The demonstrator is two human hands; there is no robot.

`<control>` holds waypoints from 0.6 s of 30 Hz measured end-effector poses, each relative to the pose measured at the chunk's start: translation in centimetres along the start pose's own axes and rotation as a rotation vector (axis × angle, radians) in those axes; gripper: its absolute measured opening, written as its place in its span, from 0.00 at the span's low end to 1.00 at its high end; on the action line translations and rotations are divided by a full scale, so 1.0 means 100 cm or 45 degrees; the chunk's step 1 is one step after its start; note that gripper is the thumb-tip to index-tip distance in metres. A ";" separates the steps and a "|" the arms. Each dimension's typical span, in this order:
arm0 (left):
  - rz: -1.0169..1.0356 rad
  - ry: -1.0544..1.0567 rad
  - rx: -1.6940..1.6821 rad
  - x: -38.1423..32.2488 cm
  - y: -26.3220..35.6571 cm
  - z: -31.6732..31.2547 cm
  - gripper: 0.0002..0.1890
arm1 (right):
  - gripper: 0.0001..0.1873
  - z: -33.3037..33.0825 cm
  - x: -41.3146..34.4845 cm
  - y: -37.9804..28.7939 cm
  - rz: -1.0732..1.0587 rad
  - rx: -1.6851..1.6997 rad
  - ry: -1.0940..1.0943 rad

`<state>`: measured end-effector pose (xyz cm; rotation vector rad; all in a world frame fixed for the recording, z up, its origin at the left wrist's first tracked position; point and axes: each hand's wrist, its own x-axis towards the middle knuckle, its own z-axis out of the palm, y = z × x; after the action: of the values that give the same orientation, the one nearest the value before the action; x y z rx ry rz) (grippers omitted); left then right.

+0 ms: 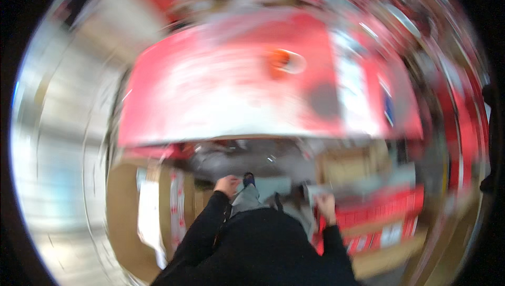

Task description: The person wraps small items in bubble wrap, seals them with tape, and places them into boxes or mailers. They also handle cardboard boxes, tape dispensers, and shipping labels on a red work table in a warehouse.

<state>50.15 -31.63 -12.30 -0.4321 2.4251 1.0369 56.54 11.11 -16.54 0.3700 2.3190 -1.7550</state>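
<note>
Strong motion blur covers much of the view. My left hand (pixel 227 186) hangs beside my grey-trousered leg (pixel 246 200), fingers curled; whether anything is in it I cannot tell. My right hand (pixel 326 208) hangs on the other side, by a red crate or box (pixel 378 205). A small pale object (pixel 313 192) lies at its fingertips, too blurred to tell whether it is held. In front of me stands a table with a red top (pixel 221 89). On it sits an orange-and-white round object (pixel 282 62), and nearer its right part is a dark round patch (pixel 325 100).
A large cardboard box (pixel 122 215) with white paper (pixel 150 213) on it stands at my left. Another cardboard box (pixel 343 163) is at the right under the table edge. Pale floor (pixel 59 148) runs along the left. Blurred red goods (pixel 467 128) fill the far right.
</note>
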 end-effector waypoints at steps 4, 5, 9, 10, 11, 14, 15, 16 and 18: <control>0.256 0.315 0.032 -0.052 0.020 -0.048 0.14 | 0.14 0.078 -0.027 -0.033 0.424 -0.331 -0.576; 0.302 0.425 0.065 -0.066 0.018 -0.064 0.12 | 0.15 0.094 -0.030 -0.043 0.247 -0.259 -0.614; 0.478 0.899 -0.102 -0.097 -0.034 -0.147 0.09 | 0.12 0.140 -0.003 -0.091 0.001 -0.356 -0.626; 0.532 0.991 -0.059 -0.101 -0.057 -0.164 0.09 | 0.11 0.153 0.009 -0.098 -0.111 -0.358 -0.545; 0.512 1.133 -0.084 -0.104 -0.090 -0.189 0.09 | 0.11 0.170 0.019 -0.112 -0.116 -0.418 -0.525; 0.094 1.314 -0.093 -0.115 -0.207 -0.258 0.10 | 0.10 0.234 0.045 -0.157 -0.180 -0.407 -0.337; -0.054 1.289 0.100 -0.118 -0.246 -0.275 0.12 | 0.10 0.260 0.050 -0.178 -0.198 -0.370 -0.298; -0.114 1.279 0.080 -0.119 -0.281 -0.288 0.13 | 0.14 0.288 0.054 -0.200 -0.226 -0.462 -0.328; -0.204 1.244 -0.056 -0.110 -0.345 -0.309 0.16 | 0.21 0.349 0.060 -0.245 -0.306 -0.564 -0.438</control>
<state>66.03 -76.37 -8.17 -1.3858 3.0902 0.9250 43.50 -28.40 -5.56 -0.2728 2.4657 -1.2079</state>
